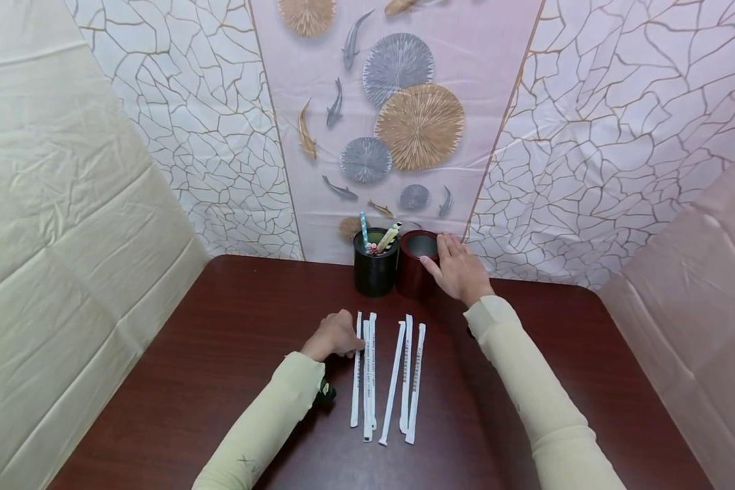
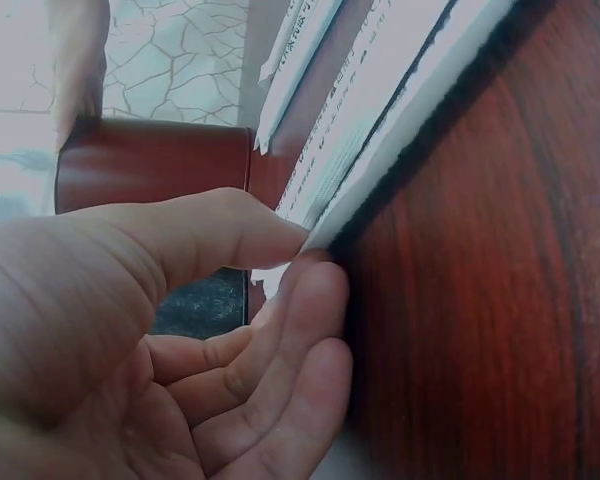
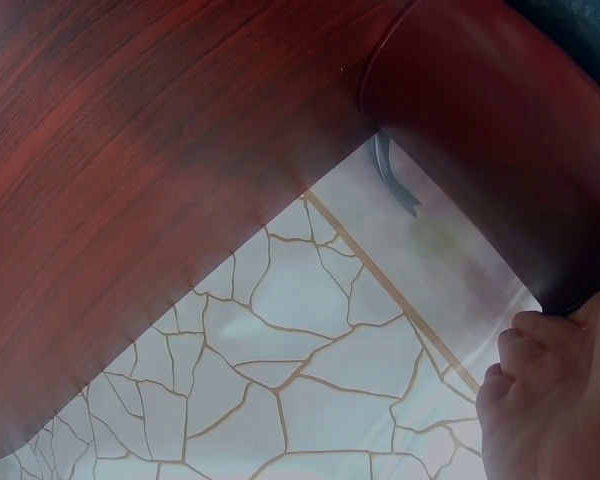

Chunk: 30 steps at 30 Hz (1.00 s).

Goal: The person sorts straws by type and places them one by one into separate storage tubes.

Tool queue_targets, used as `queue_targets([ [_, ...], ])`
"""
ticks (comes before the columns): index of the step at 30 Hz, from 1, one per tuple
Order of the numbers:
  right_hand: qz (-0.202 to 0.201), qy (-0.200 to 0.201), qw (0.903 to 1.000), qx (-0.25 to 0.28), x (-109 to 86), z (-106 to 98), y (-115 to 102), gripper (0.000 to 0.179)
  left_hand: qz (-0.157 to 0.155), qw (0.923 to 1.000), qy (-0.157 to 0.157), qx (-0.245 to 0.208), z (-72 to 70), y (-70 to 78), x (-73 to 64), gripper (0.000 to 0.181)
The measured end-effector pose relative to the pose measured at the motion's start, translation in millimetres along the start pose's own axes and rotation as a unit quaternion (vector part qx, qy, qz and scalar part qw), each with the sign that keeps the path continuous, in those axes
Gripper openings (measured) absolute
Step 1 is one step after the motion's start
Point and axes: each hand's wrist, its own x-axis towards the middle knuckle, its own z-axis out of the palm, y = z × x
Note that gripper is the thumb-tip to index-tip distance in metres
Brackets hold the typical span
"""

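In the head view my left hand is over the left group of three paper-wrapped straws. Its thumb and forefinger pinch the edge of the leftmost wrapped straw, as the left wrist view shows with the white wrapper between them. My right hand rests on the right side of a dark red cylindrical cup, fingers extended along the rim and thumb at the front. No straws show inside this cup. Three more wrapped straws lie to the right of the left group.
Touching the red cup on its left is a black cup holding several patterned straws. Both stand near the back edge of the dark red wooden table. A patterned cloth hangs behind, with pale fabric walls at both sides.
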Motion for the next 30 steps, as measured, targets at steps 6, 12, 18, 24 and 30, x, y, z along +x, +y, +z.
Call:
queue_targets([
  [6, 0.0, 0.005, 1.0, 0.001, -0.2, 0.8, -0.6, 0.083, 0.028, 0.9991, 0.01, -0.029, -2.2, -6.4, -0.4, 0.042],
  [12, 0.001, 0.006, 1.0, 0.003, -0.3, -0.5, -1.1, 0.083, 0.04, 0.9969, 0.036, -0.057, -11.4, -1.8, -2.1, 0.039],
  [18, 0.003, -0.001, 1.0, 0.002, -0.2, -0.2, -0.2, 0.084, 0.061, 0.993, 0.074, -0.069, -23.7, 5.0, -2.6, 0.027],
  [24, 0.006, -0.003, 1.0, 0.001, -0.2, -0.6, -0.7, 0.084, 0.102, 0.984, 0.116, -0.089, -36.7, 10.1, -3.8, 0.019],
  [30, 0.007, -0.004, 1.0, 0.003, -0.7, -1.0, -1.2, 0.084, 0.142, 0.9738, 0.151, -0.093, -50.7, 13.6, -5.8, 0.015],
])
